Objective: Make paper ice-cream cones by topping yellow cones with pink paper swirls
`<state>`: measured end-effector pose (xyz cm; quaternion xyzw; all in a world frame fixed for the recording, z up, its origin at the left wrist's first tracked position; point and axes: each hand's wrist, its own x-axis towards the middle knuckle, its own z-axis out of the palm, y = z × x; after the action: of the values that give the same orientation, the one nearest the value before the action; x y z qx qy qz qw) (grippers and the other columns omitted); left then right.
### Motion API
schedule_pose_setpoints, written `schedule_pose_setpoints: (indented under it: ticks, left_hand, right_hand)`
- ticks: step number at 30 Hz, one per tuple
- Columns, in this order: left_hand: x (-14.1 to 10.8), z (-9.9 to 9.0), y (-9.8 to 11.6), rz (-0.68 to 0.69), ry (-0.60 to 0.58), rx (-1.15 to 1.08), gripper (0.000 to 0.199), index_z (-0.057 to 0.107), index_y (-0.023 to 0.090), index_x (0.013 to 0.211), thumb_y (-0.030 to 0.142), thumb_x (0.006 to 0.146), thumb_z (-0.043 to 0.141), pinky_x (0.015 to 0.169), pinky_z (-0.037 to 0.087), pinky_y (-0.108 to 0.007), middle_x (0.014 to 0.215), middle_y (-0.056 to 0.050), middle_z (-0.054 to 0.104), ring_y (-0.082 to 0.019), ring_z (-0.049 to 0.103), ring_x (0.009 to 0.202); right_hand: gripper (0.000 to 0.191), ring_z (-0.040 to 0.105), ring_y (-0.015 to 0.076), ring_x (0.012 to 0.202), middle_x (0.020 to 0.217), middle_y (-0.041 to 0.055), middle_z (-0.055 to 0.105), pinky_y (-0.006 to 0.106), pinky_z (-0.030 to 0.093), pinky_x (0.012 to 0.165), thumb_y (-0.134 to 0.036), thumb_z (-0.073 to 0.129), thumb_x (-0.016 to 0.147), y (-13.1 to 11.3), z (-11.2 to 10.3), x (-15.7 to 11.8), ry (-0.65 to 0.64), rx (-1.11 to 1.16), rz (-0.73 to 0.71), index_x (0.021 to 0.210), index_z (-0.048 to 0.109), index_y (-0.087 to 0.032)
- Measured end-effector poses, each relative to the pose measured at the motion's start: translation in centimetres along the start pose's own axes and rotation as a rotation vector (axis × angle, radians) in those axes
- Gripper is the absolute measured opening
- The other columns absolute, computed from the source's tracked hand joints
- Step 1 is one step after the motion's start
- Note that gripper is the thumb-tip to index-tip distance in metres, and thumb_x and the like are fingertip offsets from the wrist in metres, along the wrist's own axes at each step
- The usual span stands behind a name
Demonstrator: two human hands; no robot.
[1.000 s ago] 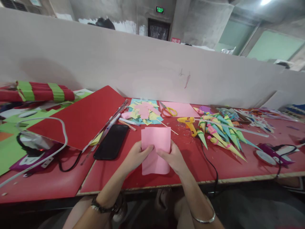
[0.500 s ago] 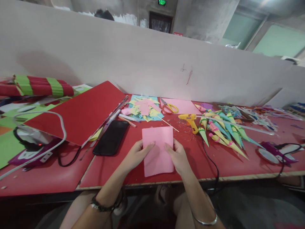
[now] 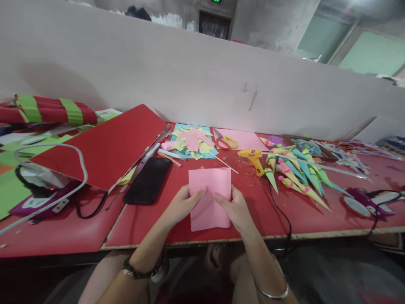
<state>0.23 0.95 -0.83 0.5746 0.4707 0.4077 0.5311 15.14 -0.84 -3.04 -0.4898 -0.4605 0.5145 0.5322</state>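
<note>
Between my hands, near the table's front edge, is a pink sheet of paper [image 3: 210, 213], slightly bent along its middle. My left hand [image 3: 186, 202] grips its left edge, thumb on the front and fingers behind. On the other edge my right hand [image 3: 236, 207] holds it the same way, its thumb reaching closer to the middle. The fingers behind the sheet are mostly hidden. Beyond the sheet lie a yellow glue gun [image 3: 252, 160], scissors [image 3: 226, 140] with red and yellow handles, and a heap of cut paper pieces [image 3: 193, 141]. A black phone [image 3: 147, 180] rests to the left.
Several paper cones [image 3: 294, 173] are piled at the right, beside a purple power strip [image 3: 368, 202]. A big red board [image 3: 107, 147] leans at the left, near another power strip [image 3: 47, 200] and a white cable [image 3: 82, 162]. A white partition [image 3: 196, 80] stands behind the red table [image 3: 142, 228].
My right thumb has slid a little toward the middle of the pink paper, which now bends slightly more. Both hands keep their hold. The view has tilted slightly.
</note>
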Motion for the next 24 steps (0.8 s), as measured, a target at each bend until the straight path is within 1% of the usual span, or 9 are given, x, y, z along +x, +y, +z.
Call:
schedule_pose_setpoints:
  ticks: [9,16,24]
  left_hand:
    - [-0.10,0.21,0.03,-0.032,0.040,-0.023,0.035,0.066,0.013,0.078,0.046,0.067,0.060,0.055,0.049,-0.024,0.081,-0.005,0.071,-0.020,0.062,0.071]
    - [0.04,0.23,-0.05,-0.017,0.014,-0.053,0.032,0.066,0.013,0.080,0.043,0.069,0.060,0.059,0.049,-0.025,0.080,-0.005,0.071,-0.019,0.062,0.070]
    - [0.16,0.20,-0.23,-0.025,0.040,-0.009,0.033,0.065,0.011,0.078,0.042,0.068,0.058,0.058,0.048,-0.025,0.078,-0.005,0.070,-0.018,0.061,0.069]
  right_hand:
    - [0.035,0.064,0.0213,0.082,0.090,0.0046,0.070,0.031,0.051,0.068,-0.030,0.068,0.064,-0.13,0.00,-0.05,-0.034,0.001,0.013,0.096,0.061,-0.017]
    - [0.037,0.064,0.0221,0.082,0.091,0.0056,0.070,0.031,0.051,0.068,-0.030,0.067,0.065,-0.33,-0.12,-0.08,-0.036,-0.054,0.010,0.098,0.060,-0.016]
    - [0.037,0.064,0.0228,0.084,0.092,0.0061,0.070,0.031,0.051,0.069,-0.031,0.067,0.065,-0.69,-0.12,-0.09,-0.040,-0.102,-0.004,0.097,0.060,-0.016]
